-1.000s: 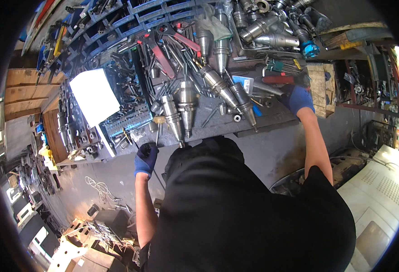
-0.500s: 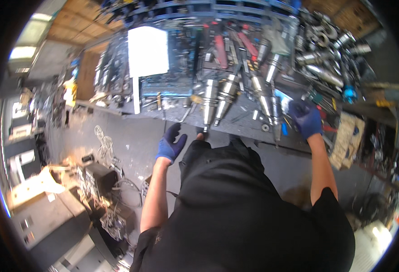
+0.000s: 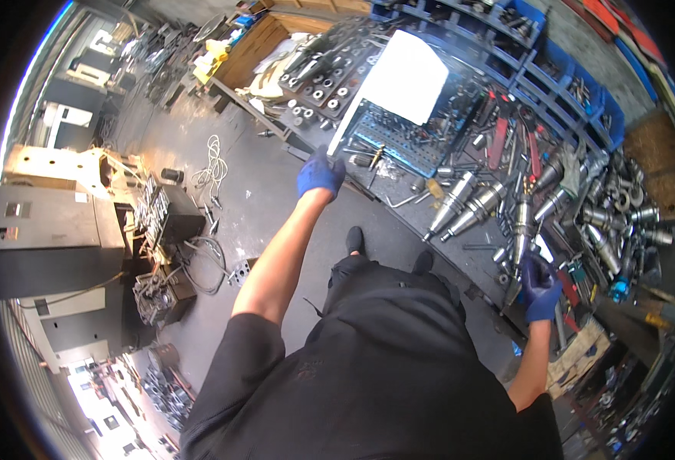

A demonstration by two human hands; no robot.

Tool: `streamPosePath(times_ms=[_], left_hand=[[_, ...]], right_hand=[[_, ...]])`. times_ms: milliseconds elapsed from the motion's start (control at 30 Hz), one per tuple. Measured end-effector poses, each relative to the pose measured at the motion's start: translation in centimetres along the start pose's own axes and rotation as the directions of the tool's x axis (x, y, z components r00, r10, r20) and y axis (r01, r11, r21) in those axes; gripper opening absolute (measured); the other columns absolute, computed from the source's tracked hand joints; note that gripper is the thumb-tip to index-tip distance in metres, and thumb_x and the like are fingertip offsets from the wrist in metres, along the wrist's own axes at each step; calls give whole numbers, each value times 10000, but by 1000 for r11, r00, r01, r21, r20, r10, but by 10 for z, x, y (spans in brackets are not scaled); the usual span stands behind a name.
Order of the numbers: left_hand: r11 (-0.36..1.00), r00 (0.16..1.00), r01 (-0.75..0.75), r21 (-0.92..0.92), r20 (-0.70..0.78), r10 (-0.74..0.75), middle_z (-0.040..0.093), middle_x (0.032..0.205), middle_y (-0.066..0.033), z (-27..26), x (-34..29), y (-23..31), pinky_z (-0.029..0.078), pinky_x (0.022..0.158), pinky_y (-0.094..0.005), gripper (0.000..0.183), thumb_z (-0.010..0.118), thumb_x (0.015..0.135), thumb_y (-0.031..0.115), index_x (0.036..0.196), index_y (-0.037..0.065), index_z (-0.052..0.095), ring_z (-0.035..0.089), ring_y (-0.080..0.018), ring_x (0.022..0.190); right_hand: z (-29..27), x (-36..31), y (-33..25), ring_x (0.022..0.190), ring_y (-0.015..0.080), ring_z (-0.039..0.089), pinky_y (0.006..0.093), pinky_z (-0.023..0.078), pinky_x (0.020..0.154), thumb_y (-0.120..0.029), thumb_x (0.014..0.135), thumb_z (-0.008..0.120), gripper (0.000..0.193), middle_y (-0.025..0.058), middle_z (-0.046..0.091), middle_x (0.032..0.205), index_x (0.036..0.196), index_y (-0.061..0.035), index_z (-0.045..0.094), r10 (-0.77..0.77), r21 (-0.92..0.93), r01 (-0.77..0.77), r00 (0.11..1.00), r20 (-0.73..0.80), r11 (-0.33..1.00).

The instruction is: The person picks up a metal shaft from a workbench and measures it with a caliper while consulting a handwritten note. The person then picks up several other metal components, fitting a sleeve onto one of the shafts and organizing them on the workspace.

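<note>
My left hand point(image 3: 320, 175), in a blue glove, is at the bench's front edge, beside the lower end of a narrow white strip point(image 3: 344, 125). Its thumb and fingers are apart, and I see nothing held. The strip runs up to a bright, washed-out white sheet point(image 3: 408, 77) above a blue perforated tray point(image 3: 400, 144). Over the right part of the bench, my gloved right hand point(image 3: 541, 287) has its fingers curled beside a steel tool holder point(image 3: 523, 228). Whatever those fingers hold, if anything, is hidden. Two more tapered tool holders point(image 3: 452, 204) lie between the hands.
Blue bins point(image 3: 556, 65) line the bench's back. Red-handled tools point(image 3: 498, 143) lie mid-bench, and metal fittings point(image 3: 604, 222) are heaped at the right. Ring-shaped parts point(image 3: 332, 103) sit at the far left. On the floor are a white cord point(image 3: 212, 165) and a dark machine box point(image 3: 170, 218).
My view has turned, so the bench now slants down to the right. My left hand has reached forward to the bench edge by the strip. My right hand stays over the right part.
</note>
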State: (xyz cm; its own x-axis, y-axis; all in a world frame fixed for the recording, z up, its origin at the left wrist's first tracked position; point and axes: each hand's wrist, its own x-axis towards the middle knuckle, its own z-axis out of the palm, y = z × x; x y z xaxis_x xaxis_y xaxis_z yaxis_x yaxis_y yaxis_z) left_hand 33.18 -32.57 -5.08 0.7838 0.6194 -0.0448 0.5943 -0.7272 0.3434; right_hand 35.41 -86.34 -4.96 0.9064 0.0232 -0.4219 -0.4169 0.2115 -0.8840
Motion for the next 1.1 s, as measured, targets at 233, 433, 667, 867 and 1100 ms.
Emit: streamPosePath(times_ms=[233, 433, 667, 867, 1100], left_hand=[[975, 977, -99, 201, 208, 56, 716, 1086, -214, 7, 71, -2, 557, 860, -504, 506, 653, 882, 399, 1266, 75, 595, 699, -401, 992], [992, 951, -86, 91, 304, 54, 709, 1154, -214, 10, 108, -20, 552, 895, -488, 474, 703, 839, 335, 1249, 106, 632, 691, -398, 1055], [765, 895, -2, -644, 341, 290, 715, 831, -22, 40, 156, -60, 448, 541, -270, 401, 742, 911, 356, 1112, 9, 730, 562, -81, 620], [493, 911, 233, -838, 365, 191, 559, 657, 61, -17, 121, -45, 300, 449, -243, 204, 696, 966, 278, 962, 74, 700, 419, -43, 501], [722, 925, -377, -580, -197, 324, 585, 639, 16, -49, 67, -70, 409, 511, -270, 222, 674, 967, 127, 774, 41, 605, 497, -64, 553]], right_hand=[[75, -37, 28, 999, 177, 664, 311, 529, 946, 74, 916, 643, 253, 104, 719, 1095, 1163, 51, 695, -304, -530, 265, 953, 14, 805], [141, -69, 54, 1053, 195, 659, 327, 528, 982, 96, 903, 631, 305, 134, 704, 1151, 1204, 56, 664, -324, -547, 225, 942, -91, 806], [234, -103, 55, 959, 175, 698, 307, 541, 892, 0, 876, 712, 233, 124, 747, 1063, 1106, 31, 728, -393, -639, 245, 915, -97, 729], [283, -107, 39, 913, 169, 715, 310, 562, 804, -57, 885, 722, 222, 123, 754, 1036, 1102, -10, 739, -355, -771, 243, 934, 22, 589], [329, -52, 31, 923, 134, 710, 286, 571, 823, -45, 905, 715, 228, 98, 754, 1036, 1130, -7, 719, -335, -470, 423, 905, 263, 774]])
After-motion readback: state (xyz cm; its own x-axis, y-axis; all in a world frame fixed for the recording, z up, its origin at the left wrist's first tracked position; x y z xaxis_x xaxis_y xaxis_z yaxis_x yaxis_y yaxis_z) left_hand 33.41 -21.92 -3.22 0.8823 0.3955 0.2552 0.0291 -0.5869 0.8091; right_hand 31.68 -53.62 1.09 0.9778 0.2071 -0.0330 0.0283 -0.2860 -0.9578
